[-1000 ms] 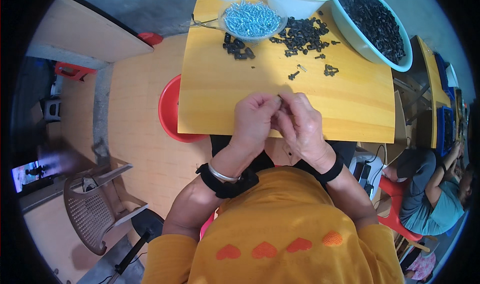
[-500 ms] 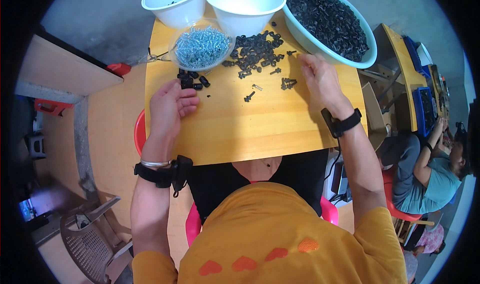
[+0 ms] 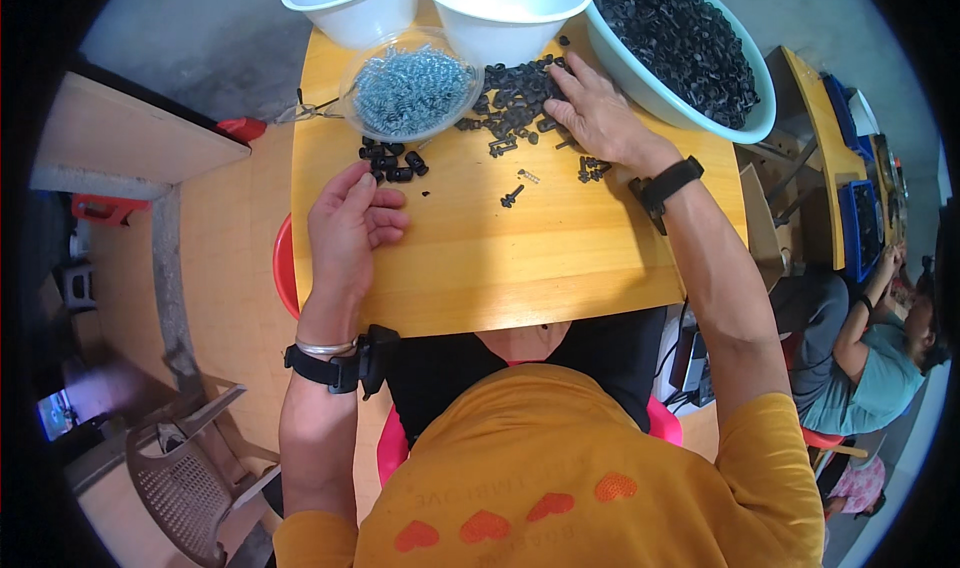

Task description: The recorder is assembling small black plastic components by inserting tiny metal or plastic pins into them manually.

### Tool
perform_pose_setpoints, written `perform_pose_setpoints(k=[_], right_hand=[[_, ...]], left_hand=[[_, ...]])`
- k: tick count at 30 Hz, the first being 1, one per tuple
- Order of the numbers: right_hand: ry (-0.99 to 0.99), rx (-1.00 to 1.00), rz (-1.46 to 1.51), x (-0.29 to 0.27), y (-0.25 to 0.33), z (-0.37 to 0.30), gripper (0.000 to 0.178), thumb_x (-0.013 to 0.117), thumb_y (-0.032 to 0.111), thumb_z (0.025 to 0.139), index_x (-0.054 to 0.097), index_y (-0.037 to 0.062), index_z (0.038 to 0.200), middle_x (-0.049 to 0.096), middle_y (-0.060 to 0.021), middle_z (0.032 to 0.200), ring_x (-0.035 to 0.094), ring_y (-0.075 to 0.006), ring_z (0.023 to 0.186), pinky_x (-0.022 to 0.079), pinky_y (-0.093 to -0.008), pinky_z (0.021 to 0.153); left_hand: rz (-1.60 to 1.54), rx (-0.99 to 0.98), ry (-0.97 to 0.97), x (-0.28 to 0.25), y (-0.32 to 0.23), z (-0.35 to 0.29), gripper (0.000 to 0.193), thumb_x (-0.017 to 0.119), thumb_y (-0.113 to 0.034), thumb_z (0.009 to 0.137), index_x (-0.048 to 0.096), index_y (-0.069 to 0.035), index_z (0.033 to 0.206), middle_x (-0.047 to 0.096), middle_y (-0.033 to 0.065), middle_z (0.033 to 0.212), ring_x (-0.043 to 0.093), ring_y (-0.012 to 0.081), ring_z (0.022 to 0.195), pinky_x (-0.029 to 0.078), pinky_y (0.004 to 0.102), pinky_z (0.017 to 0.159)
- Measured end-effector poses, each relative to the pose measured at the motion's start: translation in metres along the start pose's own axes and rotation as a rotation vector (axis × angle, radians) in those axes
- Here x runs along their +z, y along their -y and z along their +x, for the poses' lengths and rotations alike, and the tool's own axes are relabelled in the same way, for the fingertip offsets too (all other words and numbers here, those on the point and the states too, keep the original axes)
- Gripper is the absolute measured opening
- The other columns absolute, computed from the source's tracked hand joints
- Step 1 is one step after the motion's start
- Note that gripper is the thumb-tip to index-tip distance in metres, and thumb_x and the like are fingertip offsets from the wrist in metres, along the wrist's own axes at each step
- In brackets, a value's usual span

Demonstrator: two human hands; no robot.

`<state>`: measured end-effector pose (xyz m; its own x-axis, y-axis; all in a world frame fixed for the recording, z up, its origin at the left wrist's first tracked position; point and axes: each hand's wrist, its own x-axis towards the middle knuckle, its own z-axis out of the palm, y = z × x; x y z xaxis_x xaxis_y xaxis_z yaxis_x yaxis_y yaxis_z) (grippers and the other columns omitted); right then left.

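Note:
My left hand [image 3: 348, 218] is beside a small group of black cylindrical plastic pieces [image 3: 402, 174]. Its thumb and index finger come together at the edge of that group, and the other fingers curl loosely; what lies between the tips is hidden. My right hand [image 3: 603, 116] reaches palm down over the right side of a loose pile of small black plastic parts [image 3: 512, 103], fingers spread. Near its wrist are a few black stem-shaped parts [image 3: 592, 171]. Another stem-shaped part [image 3: 512, 197] lies mid-table beside a small metal spring [image 3: 529, 176].
A clear bowl of metal springs [image 3: 415, 90] stands left of the pile. Behind are two white tubs [image 3: 350, 18] [image 3: 505, 13]. A pale blue basin [image 3: 765, 98] full of black parts sits at the far right. Another person [image 3: 865, 368] sits at a table on the right.
My right hand has moved left and away from me, onto the black pile, with its fingers spreading. My left hand stays beside the black cylindrical pieces. The view has shifted slightly.

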<state>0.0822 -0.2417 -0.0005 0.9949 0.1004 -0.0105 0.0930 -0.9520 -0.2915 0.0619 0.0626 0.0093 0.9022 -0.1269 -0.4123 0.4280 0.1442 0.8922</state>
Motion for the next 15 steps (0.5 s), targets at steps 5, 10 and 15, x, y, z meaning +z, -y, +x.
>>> perform_pose_setpoints(k=[5, 10, 15], right_hand=[[-0.022, -0.072, -0.032, 0.007, 0.012, -0.016, 0.053, 0.039, 0.036, 0.091, 0.033, 0.0010, 0.130, 0.022, -0.0223, 0.138, 0.021, -0.0364, 0.128, 0.022, -0.0420, 0.104], [-0.036, -0.071, -0.021, 0.006, 0.028, -0.028, 0.049, 0.043, 0.029, 0.089, 0.034, 0.0002, 0.128, 0.025, -0.0230, 0.137, 0.025, -0.0368, 0.127, 0.024, -0.0420, 0.103], [-0.136, -0.173, 0.100, 0.006, 0.032, -0.037, 0.041, 0.048, 0.020, 0.086, 0.042, 0.0016, 0.121, 0.037, -0.0228, 0.127, 0.033, -0.0367, 0.119, 0.028, -0.0411, 0.099]], left_hand=[[0.002, 0.015, -0.012, 0.002, 0.000, -0.002, 0.039, 0.048, -0.019, 0.089, 0.040, 0.002, 0.121, 0.060, 0.0120, 0.079, 0.059, 0.0135, 0.059, 0.046, 0.0218, 0.050], [-0.010, 0.026, 0.005, 0.001, 0.001, -0.001, 0.040, 0.049, -0.019, 0.089, 0.040, 0.002, 0.121, 0.060, 0.0122, 0.079, 0.059, 0.0139, 0.060, 0.046, 0.0224, 0.052], [-0.043, 0.057, -0.016, -0.001, 0.005, -0.005, 0.039, 0.049, -0.019, 0.088, 0.041, 0.002, 0.120, 0.060, 0.0117, 0.078, 0.059, 0.0144, 0.060, 0.045, 0.0218, 0.051]])
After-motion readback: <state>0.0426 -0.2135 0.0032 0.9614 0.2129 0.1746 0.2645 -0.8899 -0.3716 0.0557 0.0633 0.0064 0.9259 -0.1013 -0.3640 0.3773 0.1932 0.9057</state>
